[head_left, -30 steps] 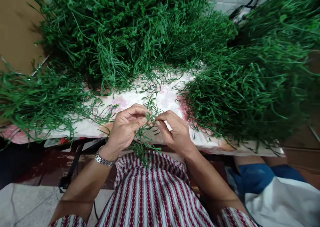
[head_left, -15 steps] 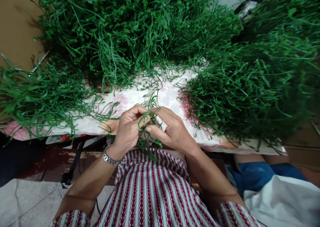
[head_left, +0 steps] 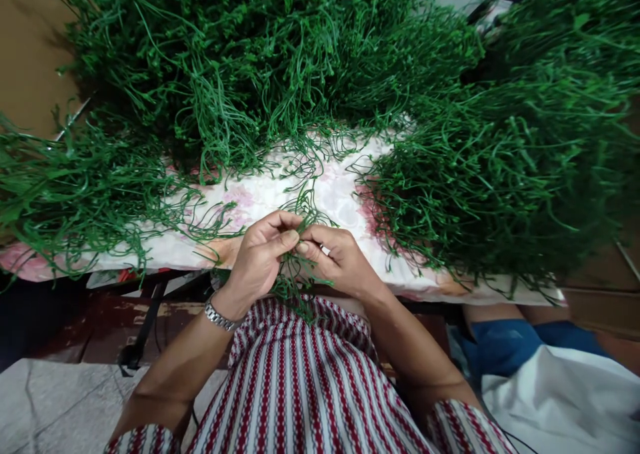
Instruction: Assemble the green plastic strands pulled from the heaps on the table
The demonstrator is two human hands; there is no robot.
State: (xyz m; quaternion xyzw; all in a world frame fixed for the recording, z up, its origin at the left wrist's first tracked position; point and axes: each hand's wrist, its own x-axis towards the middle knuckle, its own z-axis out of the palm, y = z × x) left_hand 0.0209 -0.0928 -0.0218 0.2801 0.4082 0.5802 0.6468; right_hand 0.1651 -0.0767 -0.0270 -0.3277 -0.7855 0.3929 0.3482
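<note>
My left hand [head_left: 264,257], with a metal watch [head_left: 219,317] at its wrist, pinches thin green stems between thumb and fingers. My right hand [head_left: 334,259] is closed on the same stems, its fingertips almost meeting those of the left. Loose green stems [head_left: 290,289] dangle below both hands over the striped shirt. More stems spread out beyond my fingertips on the floral cloth [head_left: 345,187]. The exact point where the fingers grip is partly hidden.
A large heap of green stems [head_left: 260,61] covers the back of the table. Another heap [head_left: 500,181] lies at the right, and a smaller pile [head_left: 95,194] at the left. Blue shorts [head_left: 510,347] of another person show at the lower right.
A looped stem on my left thumb is no longer visible. My left thumb presses down flatter, and my right fingers have curled in, closer to the left fingertips.
</note>
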